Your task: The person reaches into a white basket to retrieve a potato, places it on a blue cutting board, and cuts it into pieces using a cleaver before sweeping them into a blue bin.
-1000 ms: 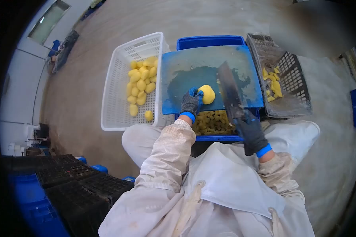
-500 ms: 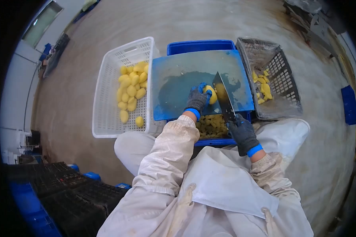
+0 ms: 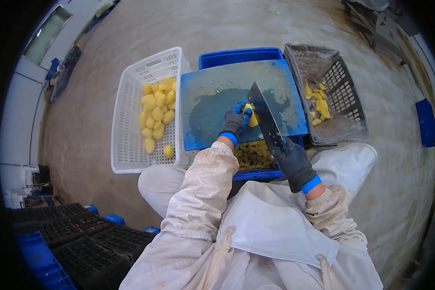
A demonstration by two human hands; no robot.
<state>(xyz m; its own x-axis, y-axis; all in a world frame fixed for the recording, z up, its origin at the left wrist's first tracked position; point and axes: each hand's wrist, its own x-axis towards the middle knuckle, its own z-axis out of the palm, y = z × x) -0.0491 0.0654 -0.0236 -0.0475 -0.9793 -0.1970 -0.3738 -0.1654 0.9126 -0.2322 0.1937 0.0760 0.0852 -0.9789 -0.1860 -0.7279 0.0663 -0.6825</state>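
My left hand (image 3: 233, 122), in a grey glove with blue fingertips, is closed on a peeled yellow potato (image 3: 252, 117) on the wet blue cutting board (image 3: 217, 76). My right hand (image 3: 294, 166), gloved alike, grips the handle of a broad-bladed cleaver (image 3: 265, 113). The blade stands on edge right at the potato's right side, its tip pointing away from me. Below the board's near edge, cut potato pieces (image 3: 253, 155) lie in a blue tub (image 3: 258, 175), partly hidden by the board and my arms.
On the left, a white crate (image 3: 123, 145) contains many peeled potatoes (image 3: 157, 113). A dark crate (image 3: 355, 128) lined with clear plastic, holding yellow scraps (image 3: 322, 107), stands at the right. Black crates (image 3: 84, 256) are stacked at lower left.
The cleaver has shifted left, and its blade now overlaps the potato's right side. My left hand has moved slightly left with the potato. The whole view has shifted a little.
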